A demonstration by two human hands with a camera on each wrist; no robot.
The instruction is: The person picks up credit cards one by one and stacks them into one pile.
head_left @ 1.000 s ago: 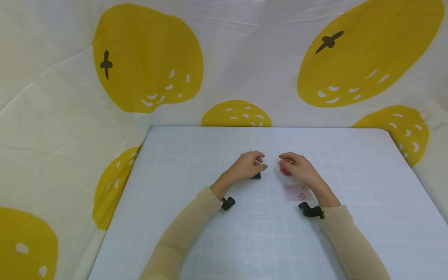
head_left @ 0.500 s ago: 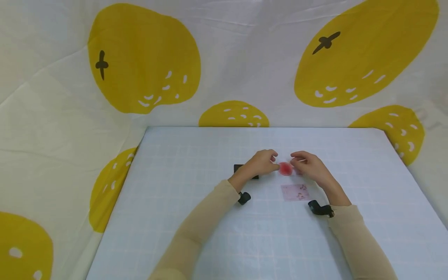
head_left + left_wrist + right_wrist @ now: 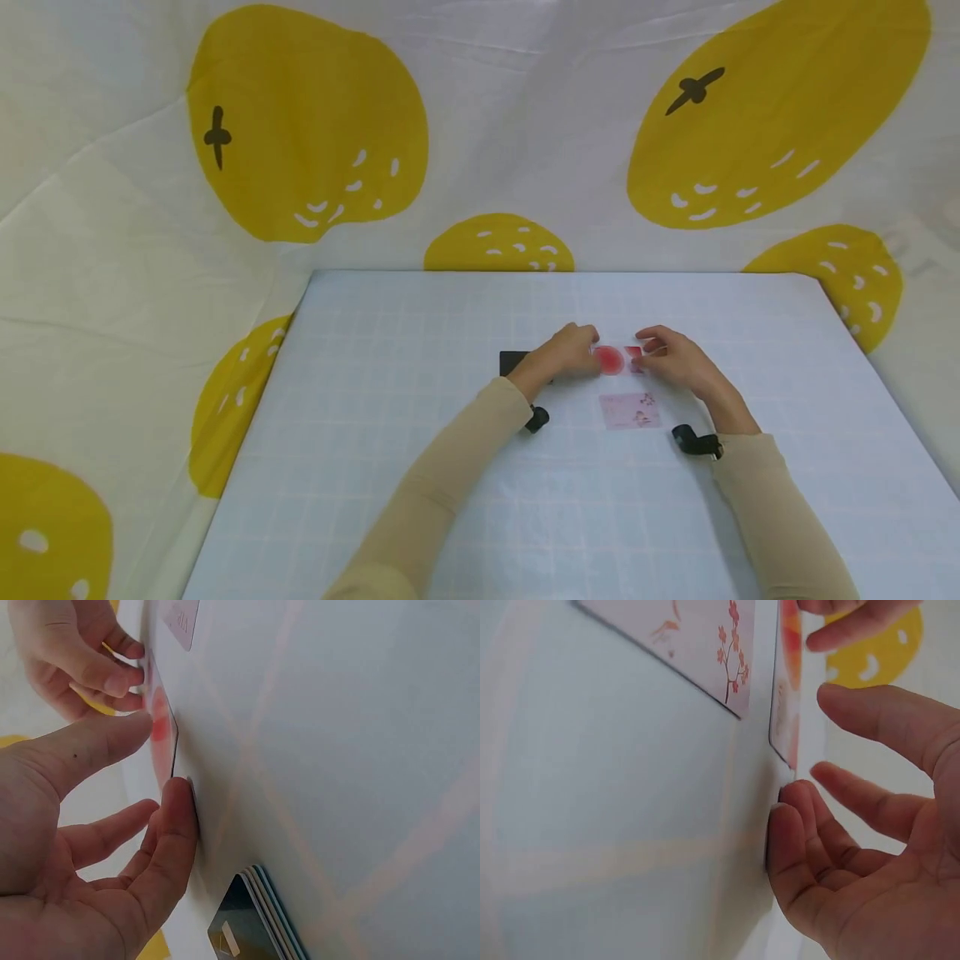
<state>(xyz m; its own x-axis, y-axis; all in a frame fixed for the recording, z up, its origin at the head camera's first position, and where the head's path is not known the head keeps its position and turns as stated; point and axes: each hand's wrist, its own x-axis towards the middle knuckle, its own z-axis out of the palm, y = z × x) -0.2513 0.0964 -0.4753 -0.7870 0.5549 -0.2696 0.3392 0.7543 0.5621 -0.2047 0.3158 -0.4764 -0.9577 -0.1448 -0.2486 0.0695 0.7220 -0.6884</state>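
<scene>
A card with a red circle (image 3: 610,360) lies on the table between my two hands. My left hand (image 3: 572,350) is at the card's left end, its fingertips low by the table. In the left wrist view its thumb and fingers (image 3: 178,806) stand apart at the end of the red-patterned card (image 3: 162,739). My right hand (image 3: 672,358) is at the card's right end. In the right wrist view its thumb is raised, apart from the fingers (image 3: 786,832), which rest on the table beside the card (image 3: 781,712).
A pale pink card with a flower print (image 3: 628,411) lies nearer the body. A black stack of cards (image 3: 513,362) sits partly under the left wrist. The tablecloth (image 3: 585,517) is pale with a faint grid. A fruit-patterned curtain (image 3: 525,125) hangs behind the table.
My left hand has moved right to the card's left end. My right hand has shifted right, baring more of the red-circle card. The black stack shows more than one second ago.
</scene>
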